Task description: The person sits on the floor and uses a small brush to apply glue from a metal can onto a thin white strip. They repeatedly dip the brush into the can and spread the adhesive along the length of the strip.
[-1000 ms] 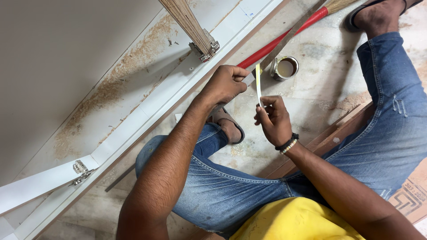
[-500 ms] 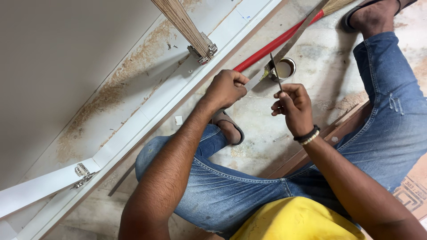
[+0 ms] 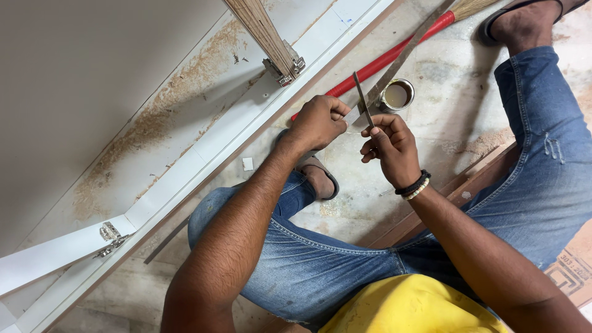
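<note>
The person sits on the floor beside a white cabinet frame (image 3: 203, 145) scattered with sawdust, off to the left of both hands. The left hand (image 3: 317, 123) is curled shut, pinching a small pale strip (image 3: 353, 116) by its end. The right hand (image 3: 388, 145) is closed round a thin dark blade (image 3: 362, 98) that stands upright against the strip's edge. The blade could slip toward the left fingertips, as they sit so close. A small open tin (image 3: 396, 95) and a red-handled broom (image 3: 394, 52) lie just beyond the right hand.
</note>
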